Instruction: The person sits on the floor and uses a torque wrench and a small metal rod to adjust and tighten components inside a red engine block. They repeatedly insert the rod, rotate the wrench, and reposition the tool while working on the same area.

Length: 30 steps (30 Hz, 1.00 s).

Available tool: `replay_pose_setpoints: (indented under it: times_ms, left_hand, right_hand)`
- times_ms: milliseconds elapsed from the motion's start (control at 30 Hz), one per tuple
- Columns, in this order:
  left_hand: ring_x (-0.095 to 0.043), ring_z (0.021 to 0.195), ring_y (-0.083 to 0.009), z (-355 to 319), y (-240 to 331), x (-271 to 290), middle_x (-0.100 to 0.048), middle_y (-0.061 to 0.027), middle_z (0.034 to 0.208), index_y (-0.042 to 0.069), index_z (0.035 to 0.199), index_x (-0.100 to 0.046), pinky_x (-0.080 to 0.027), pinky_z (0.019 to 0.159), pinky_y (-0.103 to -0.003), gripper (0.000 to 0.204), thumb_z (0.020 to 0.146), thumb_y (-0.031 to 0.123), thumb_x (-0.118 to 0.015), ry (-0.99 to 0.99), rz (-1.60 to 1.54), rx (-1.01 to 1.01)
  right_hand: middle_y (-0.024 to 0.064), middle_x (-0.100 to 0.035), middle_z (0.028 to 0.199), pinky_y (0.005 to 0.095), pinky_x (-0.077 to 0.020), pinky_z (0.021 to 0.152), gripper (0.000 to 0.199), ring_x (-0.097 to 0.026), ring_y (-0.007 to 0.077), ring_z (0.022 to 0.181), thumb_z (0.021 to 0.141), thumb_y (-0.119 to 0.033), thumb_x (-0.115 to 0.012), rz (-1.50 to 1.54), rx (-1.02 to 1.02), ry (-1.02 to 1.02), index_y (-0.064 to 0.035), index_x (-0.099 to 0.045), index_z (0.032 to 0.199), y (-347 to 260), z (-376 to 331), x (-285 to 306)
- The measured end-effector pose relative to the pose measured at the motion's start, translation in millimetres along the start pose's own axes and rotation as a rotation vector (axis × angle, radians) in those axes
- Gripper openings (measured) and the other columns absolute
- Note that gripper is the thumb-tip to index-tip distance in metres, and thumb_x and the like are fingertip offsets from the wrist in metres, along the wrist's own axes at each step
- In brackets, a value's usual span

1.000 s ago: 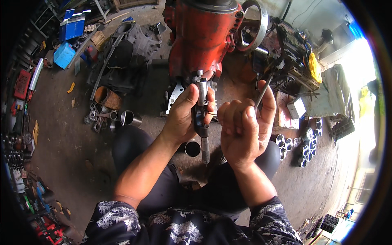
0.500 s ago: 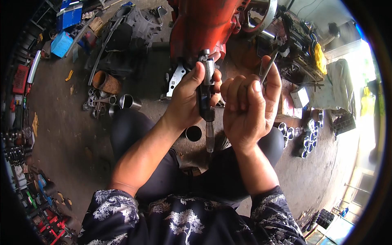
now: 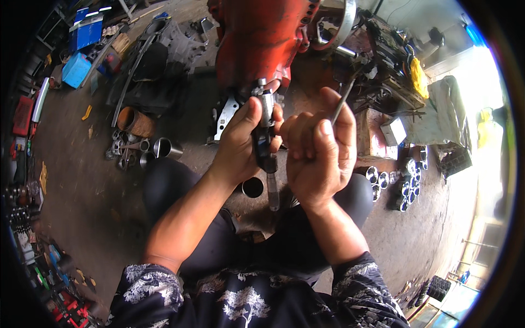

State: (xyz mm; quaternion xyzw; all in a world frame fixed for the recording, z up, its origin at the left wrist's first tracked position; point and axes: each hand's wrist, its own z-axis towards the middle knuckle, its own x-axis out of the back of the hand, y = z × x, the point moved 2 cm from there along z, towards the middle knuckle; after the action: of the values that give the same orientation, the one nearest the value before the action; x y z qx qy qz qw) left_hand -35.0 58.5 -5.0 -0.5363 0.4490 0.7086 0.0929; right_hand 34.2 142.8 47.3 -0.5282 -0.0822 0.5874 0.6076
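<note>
Machine housing (image 3: 254,44) in worn red paint stands beyond the work, and just before its lower end, on the wearer's side, the left hand (image 3: 240,136) holds a dark, micrometer-like gauge (image 3: 263,156). The left fingers wrap around the body while the thumb lies along its side, a grip that seems meant to steady the frame and leave the slim thimble (image 3: 273,191) sticking out below the palm, easy to reach. At the gauge's end nearest the housing shows a silvery cylinder (image 3: 267,106); whether it is clasped in the tool or part of it, I cannot tell. Farther right, also on the wearer's side of the housing, the right hand (image 3: 320,147) is half curled, a thin metal rod (image 3: 343,101) pinched between thumb and forefinger, probably tucked there so the other fingers can bend freely; its lower end is hidden. Whether the two hands touch is unclear. Left of the housing, a rusty cylinder (image 3: 135,121), connecting rods (image 3: 144,145) and a shiny sleeve (image 3: 170,147) sit close together on the floor (image 3: 93,180), perhaps grouped as loose parts; right of it, ring-mouthed metal parts (image 3: 406,188) cluster likewise, perhaps set aside by kind.
</note>
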Motion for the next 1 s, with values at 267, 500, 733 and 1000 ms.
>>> replay_pose_setpoints:
  times_ms: [267, 500, 733, 1000]
  left_hand:
    - [-0.057, 0.082, -0.0099, -0.9, 2.8, -1.4, -0.054, -0.0008, 0.098, 0.004, 0.15, -0.028, -0.051, 0.071, -0.026, 0.064, 0.103, 0.046, -0.043, -0.015, 0.084, -0.025]
    - [-0.058, 0.081, -0.0105, -1.5, 0.2, 0.1, -0.055, -0.0024, 0.098, 0.006, 0.149, -0.031, -0.051, 0.073, -0.026, 0.058, 0.105, 0.042, -0.042, 0.024, 0.059, -0.034]
    - [-0.057, 0.08, -0.0091, -0.9, 3.5, 0.6, -0.054, -0.001, 0.099, 0.005, 0.149, -0.03, -0.051, 0.069, -0.024, 0.061, 0.105, 0.044, -0.041, -0.041, 0.076, -0.012]
    - [-0.056, 0.073, -0.0079, -2.7, 3.7, -3.4, -0.055, -0.0007, 0.099, 0.005, 0.149, -0.03, -0.049, 0.064, -0.022, 0.062, 0.104, 0.046, -0.041, 0.055, 0.079, -0.004]
  right_hand:
    - [-0.0001, -0.038, 0.066, 0.031, -0.0405, 0.065, 0.044, -0.038, 0.0098, 0.058, 0.101, -0.01, -0.047, -0.124, -0.064, 0.005, 0.0061, -0.036, 0.14, -4.2, -6.9, 1.3]
    - [0.0002, -0.039, 0.067, 0.0317, -0.0425, 0.066, 0.043, -0.039, 0.01, 0.058, 0.101, -0.009, -0.046, -0.168, -0.034, -0.019, 0.0068, -0.035, 0.14, -1.9, -8.5, 2.5]
    - [-0.0007, -0.037, 0.066, 0.0297, -0.0396, 0.062, 0.042, -0.038, 0.0098, 0.056, 0.101, -0.011, -0.047, -0.088, -0.015, 0.0, 0.007, -0.038, 0.138, 0.3, -3.8, 2.5]
    - [-0.001, -0.035, 0.064, 0.0298, -0.0391, 0.061, 0.041, -0.037, 0.0101, 0.055, 0.101, -0.011, -0.046, 0.097, -0.042, 0.007, 0.0049, -0.041, 0.138, 5.5, 3.2, 7.0]
